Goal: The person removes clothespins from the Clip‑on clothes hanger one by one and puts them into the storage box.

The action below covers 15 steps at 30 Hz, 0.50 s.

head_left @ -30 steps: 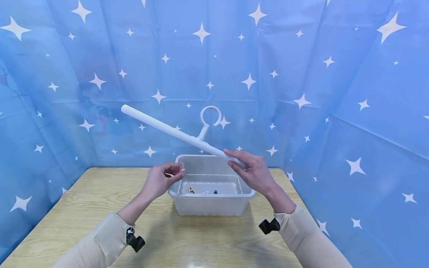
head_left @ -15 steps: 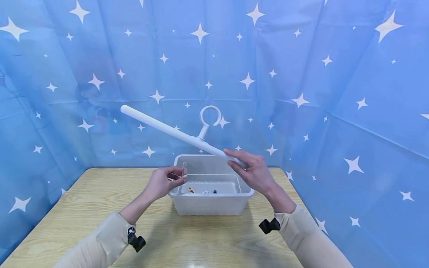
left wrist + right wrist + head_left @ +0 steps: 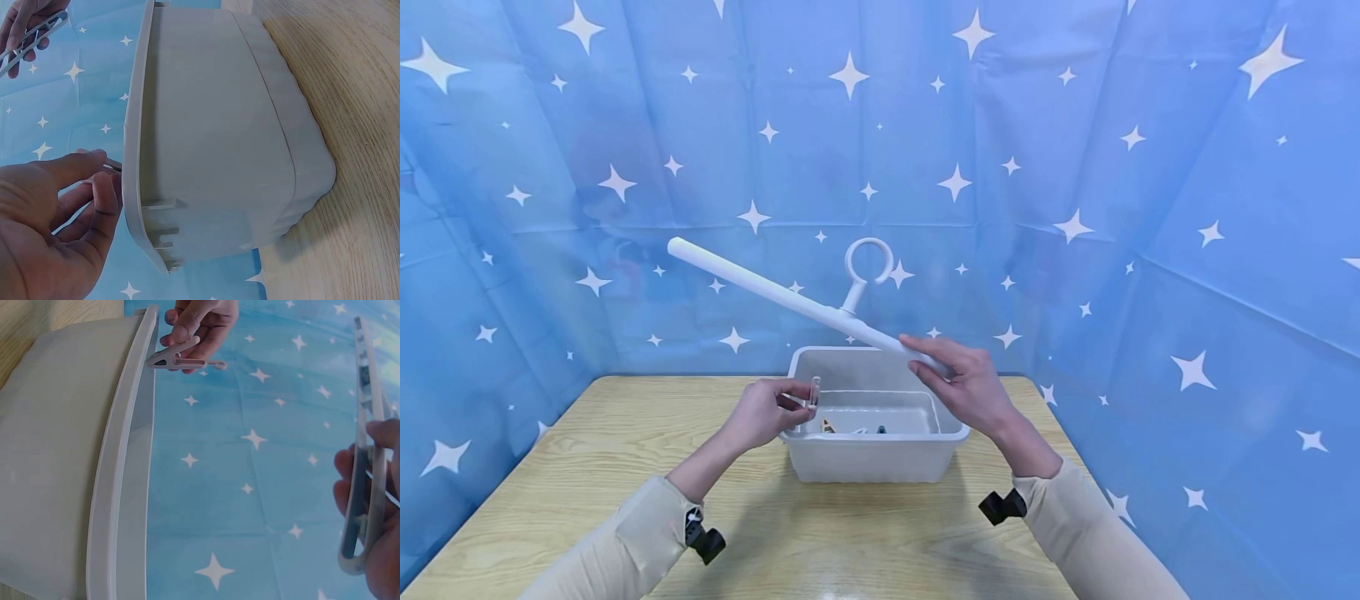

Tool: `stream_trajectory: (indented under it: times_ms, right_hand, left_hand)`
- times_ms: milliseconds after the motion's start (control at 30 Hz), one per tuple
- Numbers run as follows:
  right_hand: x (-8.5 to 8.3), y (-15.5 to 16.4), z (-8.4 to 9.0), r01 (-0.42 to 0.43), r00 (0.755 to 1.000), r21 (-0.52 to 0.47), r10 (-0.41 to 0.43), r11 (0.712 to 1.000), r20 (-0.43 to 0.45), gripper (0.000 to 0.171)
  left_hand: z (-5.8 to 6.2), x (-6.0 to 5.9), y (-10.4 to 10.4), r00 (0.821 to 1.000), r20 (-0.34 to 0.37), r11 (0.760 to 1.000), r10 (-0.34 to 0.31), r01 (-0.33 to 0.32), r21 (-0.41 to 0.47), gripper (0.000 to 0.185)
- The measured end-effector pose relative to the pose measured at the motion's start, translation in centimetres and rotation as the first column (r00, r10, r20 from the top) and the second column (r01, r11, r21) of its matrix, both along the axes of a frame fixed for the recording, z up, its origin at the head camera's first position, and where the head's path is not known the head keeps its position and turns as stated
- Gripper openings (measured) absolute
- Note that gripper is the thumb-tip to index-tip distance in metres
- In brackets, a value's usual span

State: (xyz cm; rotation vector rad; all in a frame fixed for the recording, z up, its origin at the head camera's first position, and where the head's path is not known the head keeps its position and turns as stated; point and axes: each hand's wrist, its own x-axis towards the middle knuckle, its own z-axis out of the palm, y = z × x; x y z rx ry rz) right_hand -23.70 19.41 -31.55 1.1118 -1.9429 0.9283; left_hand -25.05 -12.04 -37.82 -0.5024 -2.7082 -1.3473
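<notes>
My right hand (image 3: 925, 360) grips the near end of a white hanger bar (image 3: 775, 292) with a ring hook (image 3: 868, 262). It holds the bar tilted up to the left, above a translucent plastic bin (image 3: 872, 462). My left hand (image 3: 801, 402) pinches a pale clothespin (image 3: 813, 389) upright just over the bin's left rim. In the right wrist view, the clothespin (image 3: 181, 357) sits in the fingers beside the bin rim (image 3: 119, 487), and the hanger (image 3: 365, 456) rests in my right hand. The left wrist view has my left hand (image 3: 94, 187) against the bin wall (image 3: 219, 144).
The bin stands at the back middle of a wooden table (image 3: 587, 467), with a few small clips (image 3: 850, 429) on its floor. A blue star-patterned cloth (image 3: 1075, 167) closes in the back and both sides.
My left hand has dropped slightly with the clothespin, closer to the bin's left rim. The hanger and my right hand have barely moved.
</notes>
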Motion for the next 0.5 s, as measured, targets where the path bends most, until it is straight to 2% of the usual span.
stream_trajectory:
  times_ms: [500]
  right_hand:
    - [0.02, 0.01, 0.03, -0.011, 1.000, 0.003, 0.011, 1.000, -0.004, 0.045]
  left_hand:
    - [-0.08, 0.06, 0.27, 1.000, 0.025, 1.000, -0.012, 0.012, -0.009, 0.036]
